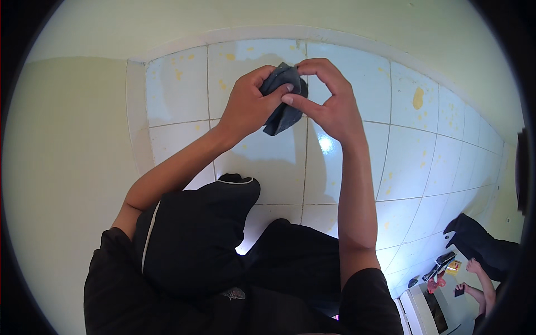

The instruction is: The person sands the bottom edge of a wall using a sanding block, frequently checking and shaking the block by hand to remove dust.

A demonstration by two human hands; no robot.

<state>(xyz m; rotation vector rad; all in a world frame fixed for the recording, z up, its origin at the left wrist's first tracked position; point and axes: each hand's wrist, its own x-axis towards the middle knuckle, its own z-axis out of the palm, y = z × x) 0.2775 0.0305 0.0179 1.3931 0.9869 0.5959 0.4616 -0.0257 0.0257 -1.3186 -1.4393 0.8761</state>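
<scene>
A folded dark grey cloth item [284,77] is held up over the tiled floor, at the upper middle of the view. Its exact kind cannot be told from its bunched shape. My left hand [251,98] grips it from the left side, with the thumb pressed across its front. From the right, my right hand [335,104] has its thumb tip on the front of the cloth and its index fingertip at the top edge. The fingers and thumb of that hand form a wide loop. The back of the cloth is hidden.
White floor tiles [268,180] bear yellowish stains. Pale walls [75,138] rise ahead and to my left. My black-trousered legs [197,234] are bent below. At lower right another person's hand [460,288] holds a small dark item, near a red plastic bag [436,284] and a yellow packet [453,267].
</scene>
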